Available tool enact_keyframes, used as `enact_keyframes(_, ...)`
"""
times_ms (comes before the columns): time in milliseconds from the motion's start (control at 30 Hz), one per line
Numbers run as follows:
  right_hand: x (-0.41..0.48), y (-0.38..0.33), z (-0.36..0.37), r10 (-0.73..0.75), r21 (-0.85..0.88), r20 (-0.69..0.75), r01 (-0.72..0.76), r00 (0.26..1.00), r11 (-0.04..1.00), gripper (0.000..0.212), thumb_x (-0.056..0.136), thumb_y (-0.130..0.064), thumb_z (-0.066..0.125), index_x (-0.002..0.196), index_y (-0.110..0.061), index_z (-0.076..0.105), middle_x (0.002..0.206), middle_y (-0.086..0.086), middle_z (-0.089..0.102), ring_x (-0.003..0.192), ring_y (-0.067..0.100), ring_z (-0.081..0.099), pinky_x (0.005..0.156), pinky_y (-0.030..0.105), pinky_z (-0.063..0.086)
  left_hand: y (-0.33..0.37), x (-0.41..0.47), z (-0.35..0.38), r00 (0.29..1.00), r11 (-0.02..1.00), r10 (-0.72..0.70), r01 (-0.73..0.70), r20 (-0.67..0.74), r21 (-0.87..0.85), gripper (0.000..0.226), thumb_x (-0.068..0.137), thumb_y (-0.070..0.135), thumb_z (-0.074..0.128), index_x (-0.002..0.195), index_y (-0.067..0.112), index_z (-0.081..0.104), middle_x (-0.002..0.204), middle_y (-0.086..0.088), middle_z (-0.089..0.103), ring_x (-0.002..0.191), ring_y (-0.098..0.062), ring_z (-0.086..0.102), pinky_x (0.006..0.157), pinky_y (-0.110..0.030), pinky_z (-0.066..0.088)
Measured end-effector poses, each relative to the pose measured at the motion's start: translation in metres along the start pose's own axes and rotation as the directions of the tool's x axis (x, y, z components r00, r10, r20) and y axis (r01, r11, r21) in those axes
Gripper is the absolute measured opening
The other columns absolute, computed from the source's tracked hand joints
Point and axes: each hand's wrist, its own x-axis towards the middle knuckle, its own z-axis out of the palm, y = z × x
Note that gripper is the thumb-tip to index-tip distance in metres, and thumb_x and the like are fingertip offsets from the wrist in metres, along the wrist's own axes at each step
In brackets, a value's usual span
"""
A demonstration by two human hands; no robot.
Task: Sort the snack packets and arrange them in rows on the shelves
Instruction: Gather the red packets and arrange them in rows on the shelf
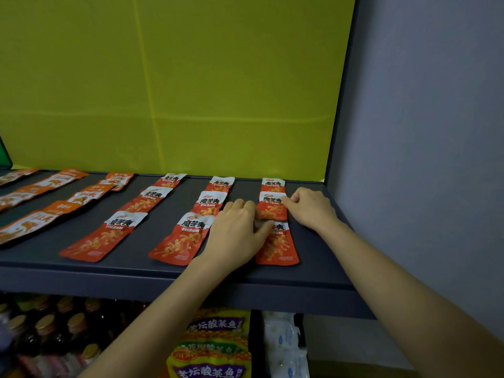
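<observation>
red foil snack packet (272, 210), mid-column near the right end of the dark grey metal shelf (141, 279): right hand (311, 210) pinches its top corner, left hand (236, 231) grips its left edge. best nudged square, overlapping evenly like the neighbouring columns.

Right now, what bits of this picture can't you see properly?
All in the head view:
- front packet, right-hand row: its top is covered by the left hand.
- middle packet: its sides are covered by the left hand and by the right hand, which pinches its corner. The left hand's own grip is hidden.
- orange packets: cut off by the left edge.
- bottles under the shelf: dark and blurred.
</observation>
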Motion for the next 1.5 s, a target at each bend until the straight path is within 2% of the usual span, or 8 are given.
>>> enact_keyframes(233, -0.005, 0.008, -0.004, -0.029, 0.078, 0.023, 0.027, 0.999, 0.997, 0.036, 0.09, -0.044, 0.051, 0.109, -0.015, 0.059, 0.119, 0.005, 0.061, 0.113, 0.025, 0.054, 0.09, 0.035, 0.043, 0.002, 0.02, -0.002, 0.992, 0.993, -0.107, 0.11, 0.068, -0.044, 0.039, 0.095, 0.034, 0.045, 0.121, 0.004, 0.046, 0.127, -0.013, 0.048, 0.119, -0.027, 0.039, 0.098, -0.033, 0.032)
enact_keyframes(533, -0.009, 0.001, -0.001, -0.149, 0.068, 0.206, 0.138, 0.967, 0.988, 0.05, 0.096, -0.04, 0.041, 0.141, -0.019, 0.038, 0.143, 0.006, 0.046, 0.134, 0.026, 0.038, 0.108, 0.046, 0.032, 0.007, 0.039, 0.001, 0.88, 0.944, -0.185, 0.282, 0.437, -0.169, 0.052, 0.097, 0.038, 0.038, 0.136, 0.004, 0.034, 0.142, -0.015, 0.042, 0.13, -0.03, 0.041, 0.106, -0.04, 0.035)
enact_keyframes(767, -0.012, -0.001, -0.003, -0.137, 0.101, 0.227, 0.116, 0.964, 0.988, 0.052, 0.096, -0.038, 0.041, 0.144, -0.019, 0.033, 0.146, 0.006, 0.043, 0.135, 0.025, 0.038, 0.108, 0.041, 0.034, 0.01, 0.032, -0.002, 0.883, 0.947, -0.129, 0.245, 0.451, -0.209, 0.055, 0.097, 0.04, 0.036, 0.144, 0.012, 0.028, 0.147, -0.013, 0.038, 0.135, -0.027, 0.036, 0.112, -0.038, 0.028)
enact_keyframes(900, -0.027, -0.004, -0.017, -0.12, 0.351, 0.234, 0.031, 0.965, 0.936, 0.03, 0.097, -0.028, 0.043, 0.122, -0.02, 0.057, 0.129, 0.004, 0.059, 0.119, 0.02, 0.054, 0.082, 0.026, 0.041, 0.013, 0.021, -0.013, 0.912, 0.932, -0.15, 0.259, 0.383, -0.254, 0.051, 0.1, 0.031, 0.034, 0.143, 0.004, 0.026, 0.15, -0.015, 0.032, 0.139, -0.025, 0.028, 0.106, -0.028, 0.026)
enact_keyframes(1033, -0.065, -0.003, -0.035, -0.177, 0.462, 0.277, 0.031, 0.945, 0.886, 0.032, 0.099, -0.024, 0.043, 0.128, -0.02, 0.053, 0.126, -0.01, 0.055, 0.114, 0.006, 0.049, 0.095, 0.022, 0.037, 0.012, -0.004, -0.02, 0.926, 0.926, -0.126, 0.238, 0.357, -0.292, 0.043, 0.1, 0.028, 0.034, 0.136, 0.005, 0.036, 0.142, -0.011, 0.043, 0.13, -0.022, 0.039, 0.091, -0.022, 0.031)
enact_keyframes(1133, -0.091, 0.0, -0.035, -0.222, 0.34, 0.316, 0.108, 0.922, 0.934, 0.046, 0.099, -0.027, 0.04, 0.144, -0.02, 0.034, 0.145, -0.006, 0.042, 0.131, 0.007, 0.038, 0.1, 0.016, 0.029, 0.011, -0.016, -0.019, 0.934, 0.942, -0.085, 0.188, 0.346, -0.277, 0.042, 0.1, 0.028, 0.034, 0.136, 0.007, 0.037, 0.141, -0.01, 0.043, 0.13, -0.021, 0.039, 0.097, -0.025, 0.032)
enact_keyframes(1233, -0.097, 0.002, -0.028, -0.199, 0.227, 0.314, 0.13, 0.928, 0.965, 0.056, 0.099, -0.035, 0.037, 0.149, -0.024, 0.015, 0.156, 0.0, 0.022, 0.146, 0.018, 0.013, 0.119, 0.034, 0.016, 0.009, -0.015, -0.018, 0.939, 0.949, -0.059, 0.159, 0.34, -0.273, 0.043, 0.1, 0.027, 0.036, 0.139, 0.01, 0.035, 0.144, -0.008, 0.042, 0.133, -0.022, 0.037, 0.102, -0.028, 0.031)
enact_keyframes(1500, -0.096, 0.003, -0.02, -0.198, 0.142, 0.317, 0.16, 0.928, 0.977, 0.057, 0.098, -0.039, 0.037, 0.149, -0.033, 0.013, 0.158, -0.002, 0.016, 0.147, 0.024, 0.005, 0.119, 0.04, 0.011, -0.002, -0.008, -0.007, 0.925, 0.965, -0.034, 0.129, 0.379, -0.23, 0.053, 0.1, 0.027, 0.035, 0.149, 0.013, 0.019, 0.153, -0.004, 0.029, 0.142, -0.019, 0.026, 0.116, -0.036, 0.022)
